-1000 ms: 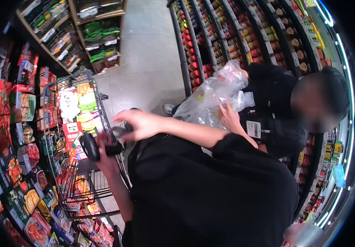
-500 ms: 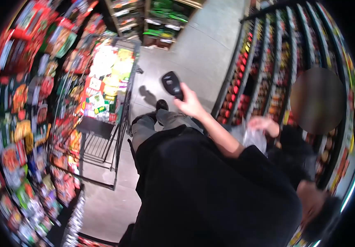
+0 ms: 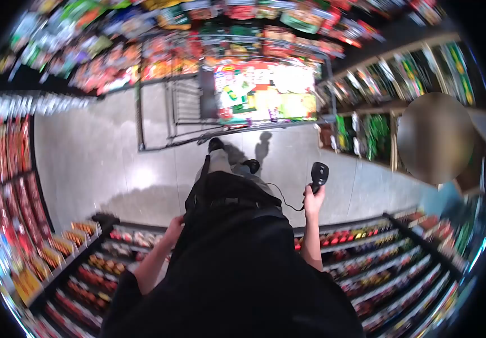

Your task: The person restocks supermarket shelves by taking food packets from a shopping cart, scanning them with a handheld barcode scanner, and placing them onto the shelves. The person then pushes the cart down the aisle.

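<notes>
My right hand (image 3: 313, 199) is closed around the handle of a black handheld scanner (image 3: 320, 174), holding it out over the floor at the right. From near that hand a thin dark cord (image 3: 285, 201) loops back toward my body. My left hand (image 3: 176, 228) hangs low at the left, against the side of my black clothing (image 3: 237, 265); its fingers are partly hidden and blurred. A metal shopping cart (image 3: 171, 138) stands in front of my feet. Colourful packages (image 3: 265, 93) fill its basket, some washed out by bright light.
Shelves of bright packaged goods (image 3: 167, 53) run behind the cart. Wooden-edged racks (image 3: 392, 138) with green packs stand at the right. Rows of small jars or packs (image 3: 367, 248) line the shelf close behind me. Red packages (image 3: 3, 146) hang at the far left.
The view has swung round, so the cart has shifted from the left to the top. The co-worker's hand with the clear plastic bag has left view. My left hand has come into view.
</notes>
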A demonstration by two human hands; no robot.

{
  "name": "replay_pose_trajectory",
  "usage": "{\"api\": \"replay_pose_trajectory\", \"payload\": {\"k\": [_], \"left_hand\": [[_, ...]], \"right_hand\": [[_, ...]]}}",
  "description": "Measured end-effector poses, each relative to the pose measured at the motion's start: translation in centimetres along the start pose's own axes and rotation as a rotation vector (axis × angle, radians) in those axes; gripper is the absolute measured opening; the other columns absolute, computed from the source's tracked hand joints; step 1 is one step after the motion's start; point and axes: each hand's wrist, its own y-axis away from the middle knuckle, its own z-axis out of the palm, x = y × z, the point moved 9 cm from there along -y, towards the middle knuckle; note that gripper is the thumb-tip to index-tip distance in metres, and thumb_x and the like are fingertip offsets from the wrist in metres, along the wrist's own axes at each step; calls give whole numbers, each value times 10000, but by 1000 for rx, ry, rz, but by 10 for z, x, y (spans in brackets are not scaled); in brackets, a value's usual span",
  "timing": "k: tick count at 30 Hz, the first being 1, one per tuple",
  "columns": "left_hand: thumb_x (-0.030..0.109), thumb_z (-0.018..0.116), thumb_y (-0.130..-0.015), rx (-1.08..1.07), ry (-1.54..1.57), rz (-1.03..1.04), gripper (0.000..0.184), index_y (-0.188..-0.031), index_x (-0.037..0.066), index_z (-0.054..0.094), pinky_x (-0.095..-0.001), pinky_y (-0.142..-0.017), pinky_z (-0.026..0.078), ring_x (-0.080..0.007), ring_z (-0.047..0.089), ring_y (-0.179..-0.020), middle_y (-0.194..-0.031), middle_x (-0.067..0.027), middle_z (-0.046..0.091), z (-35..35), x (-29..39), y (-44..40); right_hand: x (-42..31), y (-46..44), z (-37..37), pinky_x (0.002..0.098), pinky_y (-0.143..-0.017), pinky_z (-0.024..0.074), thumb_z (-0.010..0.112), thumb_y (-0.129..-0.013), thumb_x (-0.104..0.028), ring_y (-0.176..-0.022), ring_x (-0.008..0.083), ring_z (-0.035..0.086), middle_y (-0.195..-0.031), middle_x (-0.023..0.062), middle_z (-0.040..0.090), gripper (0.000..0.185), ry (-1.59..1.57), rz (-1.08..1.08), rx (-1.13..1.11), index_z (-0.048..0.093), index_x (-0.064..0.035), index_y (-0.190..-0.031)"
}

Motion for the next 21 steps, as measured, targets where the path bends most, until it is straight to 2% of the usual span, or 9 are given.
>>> {"api": "replay_pose_trajectory", "payload": {"k": [1, 3, 4, 8, 9, 16, 20, 21], "left_hand": [[322, 612, -868, 44, -66, 96, 425, -1118, -21, 611, -330, -883, 452, -184, 593, -1012, -1034, -166, 673, 2, -10, -4], [314, 608, -864, 170, -164, 125, 404, -1092, -21, 611, -350, -877, 455, -214, 593, -1007, -1024, -176, 670, 9, -13, 1], [309, 606, -862, 238, -203, 91, 395, -1078, -21, 612, -360, -874, 456, -229, 593, -1004, -1018, -181, 668, 10, -13, 0], [293, 598, -854, 448, -316, -69, 357, -1024, -20, 613, -400, -863, 462, -289, 593, -995, -997, -200, 661, 11, -16, -4], [289, 596, -852, 485, -335, -101, 348, -1011, -20, 613, -409, -860, 464, -304, 593, -992, -992, -205, 659, 12, -17, -4], [260, 581, -838, 610, -370, -188, 292, -917, -18, 615, -479, -841, 474, -409, 594, -975, -954, -239, 647, 31, -16, 21], [243, 623, -809, 647, -453, -147, 299, -951, -20, 632, -470, -799, 501, -408, 624, -914, -915, -228, 657, 43, -21, 41], [226, 636, -798, 736, -419, 60, 306, -975, -25, 633, -450, -776, 511, -390, 640, -870, -887, -222, 660, 47, 6, 58]], "right_hand": [[-2, -2, 6, 242, -516, 413, 572, -779, -21, -564, 78, 491, -689, -1, 520, 159, 9, 7, -32, 520, -46, -927], [-9, -9, 22, 251, -471, 406, 561, -786, -34, -537, 90, 494, -667, 9, 522, 142, 43, -40, -112, 518, -48, -921], [-15, -15, 28, 259, -426, 398, 551, -794, -47, -511, 101, 497, -645, 19, 523, 125, 56, -83, -125, 516, -51, -914], [-35, -28, 53, 262, -398, 390, 556, -800, -51, -491, 101, 487, -636, 21, 524, 122, 113, -180, -207, 522, -51, -917], [-32, -31, 56, 247, -520, 406, 578, -776, -6, -566, 79, 480, -680, -10, 502, 159, 116, -85, -240, 521, -46, -918], [-31, -39, 59, 263, -554, 433, 580, -771, -6, -583, 93, 493, -686, -6, 517, 151, 162, -168, -313, 534, -47, -909], [-16, -42, 54, 261, -534, 431, 582, -780, -24, -568, 98, 507, -664, 6, 526, 132, 179, -156, -340, 528, -49, -898], [-14, -42, 51, 259, -508, 424, 579, -787, -29, -545, 97, 500, -656, 8, 522, 127, 204, -184, -351, 524, -48, -899]]}}
